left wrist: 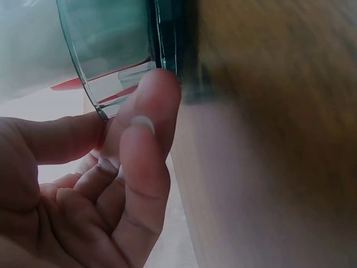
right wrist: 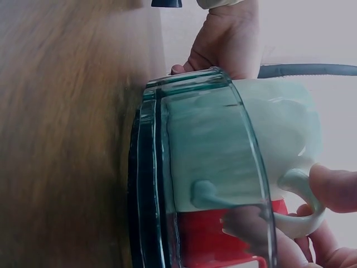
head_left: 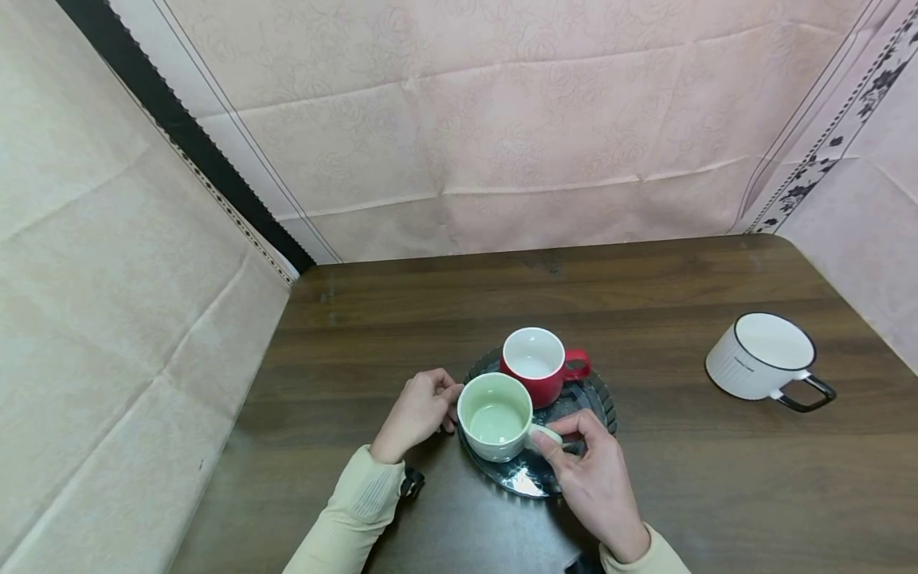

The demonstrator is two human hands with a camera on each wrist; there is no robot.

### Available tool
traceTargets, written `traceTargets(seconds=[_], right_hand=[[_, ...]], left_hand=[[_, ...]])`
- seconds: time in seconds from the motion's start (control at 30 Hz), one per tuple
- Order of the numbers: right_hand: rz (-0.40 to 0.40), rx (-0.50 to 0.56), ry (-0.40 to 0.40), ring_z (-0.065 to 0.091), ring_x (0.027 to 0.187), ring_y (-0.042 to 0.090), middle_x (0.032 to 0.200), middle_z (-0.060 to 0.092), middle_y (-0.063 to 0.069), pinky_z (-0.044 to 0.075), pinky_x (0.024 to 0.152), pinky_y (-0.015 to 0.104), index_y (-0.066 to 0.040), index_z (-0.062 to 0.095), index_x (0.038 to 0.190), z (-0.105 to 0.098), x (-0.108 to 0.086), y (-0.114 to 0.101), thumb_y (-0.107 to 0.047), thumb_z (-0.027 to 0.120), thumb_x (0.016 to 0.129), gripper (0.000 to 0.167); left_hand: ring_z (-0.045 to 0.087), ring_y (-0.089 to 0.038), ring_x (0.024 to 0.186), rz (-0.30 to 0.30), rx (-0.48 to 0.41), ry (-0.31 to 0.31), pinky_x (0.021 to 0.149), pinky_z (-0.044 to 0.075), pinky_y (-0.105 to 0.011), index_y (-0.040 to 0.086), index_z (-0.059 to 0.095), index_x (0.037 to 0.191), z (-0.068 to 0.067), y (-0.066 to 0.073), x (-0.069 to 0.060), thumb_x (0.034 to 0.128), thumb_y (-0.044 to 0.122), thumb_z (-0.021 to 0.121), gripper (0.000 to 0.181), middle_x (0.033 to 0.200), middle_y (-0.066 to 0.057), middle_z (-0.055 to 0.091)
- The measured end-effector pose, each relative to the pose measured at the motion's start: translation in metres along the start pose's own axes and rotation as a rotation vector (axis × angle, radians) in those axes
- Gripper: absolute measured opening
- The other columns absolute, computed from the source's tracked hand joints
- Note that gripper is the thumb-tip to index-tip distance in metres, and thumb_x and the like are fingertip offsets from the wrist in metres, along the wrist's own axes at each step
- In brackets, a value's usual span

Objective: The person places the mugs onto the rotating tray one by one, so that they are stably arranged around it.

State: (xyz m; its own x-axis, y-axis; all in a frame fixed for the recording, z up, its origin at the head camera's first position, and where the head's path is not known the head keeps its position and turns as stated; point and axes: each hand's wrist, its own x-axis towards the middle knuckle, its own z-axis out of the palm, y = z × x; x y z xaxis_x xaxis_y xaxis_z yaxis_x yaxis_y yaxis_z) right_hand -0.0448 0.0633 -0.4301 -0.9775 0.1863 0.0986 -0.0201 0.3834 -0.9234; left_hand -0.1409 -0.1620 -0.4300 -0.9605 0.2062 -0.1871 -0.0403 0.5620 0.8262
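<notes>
A pale green mug [head_left: 495, 418] sits in a dark-tinted glass dish [head_left: 519, 481], at the front left. Behind it in the same dish is a red mug [head_left: 543, 391] with a white inside, its handle pointing right. My right hand [head_left: 594, 470] pinches the green mug's handle between thumb and fingers. At the dish's left edge, my left hand [head_left: 423, 410] holds the rim. The left wrist view shows its thumb and curled fingers on the glass wall [left wrist: 111, 39]. Through the dish's side in the right wrist view, the lower part of the green mug [right wrist: 290, 123] shows.
A white enamel mug [head_left: 753, 363] with a black rim and black handle stands on the wooden table [head_left: 660, 319] to the right. Pale patterned cloth [head_left: 502, 143] hangs behind the table and along both sides.
</notes>
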Motion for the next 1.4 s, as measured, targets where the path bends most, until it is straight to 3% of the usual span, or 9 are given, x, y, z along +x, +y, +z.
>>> traceTargets(seconds=[0.37,1.4], right_hand=[[-0.015,0.007,0.004,0.054,0.082,0.014,0.084,0.06,-0.002,0.045,0.069,0.027,-0.014,0.065,0.083,0.0017,0.0003,-0.0001,-0.013,0.082,0.079,0.017],[0.038,0.008,-0.03,0.054,0.083,0.018,0.087,0.059,0.002,0.048,0.068,0.029,-0.011,0.065,0.086,0.0018,0.0026,-0.0029,-0.013,0.08,0.081,0.017]], left_hand=[[0.063,-0.024,0.051,0.015,-0.003,0.003,0.049,0.05,-0.032,0.004,0.061,0.085,0.0001,0.0014,-0.0005,0.0996,0.014,0.055,0.019,0.064,-0.007,0.061],[0.063,-0.024,0.054,0.023,0.019,0.004,0.051,0.052,-0.032,0.002,0.063,0.088,-0.0012,0.0052,-0.0041,0.0998,0.011,0.052,0.018,0.066,-0.008,0.06]])
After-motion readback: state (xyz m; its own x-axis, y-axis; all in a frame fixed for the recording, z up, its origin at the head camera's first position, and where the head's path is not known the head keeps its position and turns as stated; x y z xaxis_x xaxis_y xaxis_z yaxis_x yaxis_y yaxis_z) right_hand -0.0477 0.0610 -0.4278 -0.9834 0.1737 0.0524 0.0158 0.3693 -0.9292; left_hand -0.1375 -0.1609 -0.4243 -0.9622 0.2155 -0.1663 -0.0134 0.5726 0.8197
